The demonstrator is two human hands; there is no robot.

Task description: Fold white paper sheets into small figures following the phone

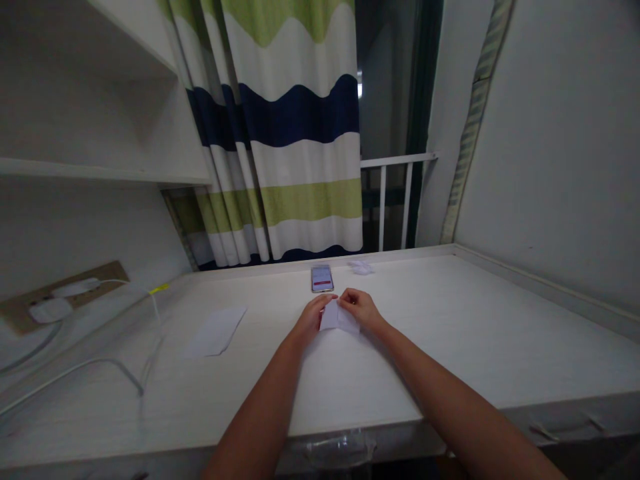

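Two bare hands are meeting over the middle of a white desk. The left hand and the right hand are both pinching a folded paper, fingers closed on its upper edge, while its lower part is resting on the desktop between the wrists. Just beyond it a phone is lying face up, its screen glowing with a reddish band; any writing there is too small to read. A crumpled white scrap is lying near the phone, and a flat sheet is lying well to the left. A power strip and cables are occupying the left edge, and a striped curtain is hanging behind.
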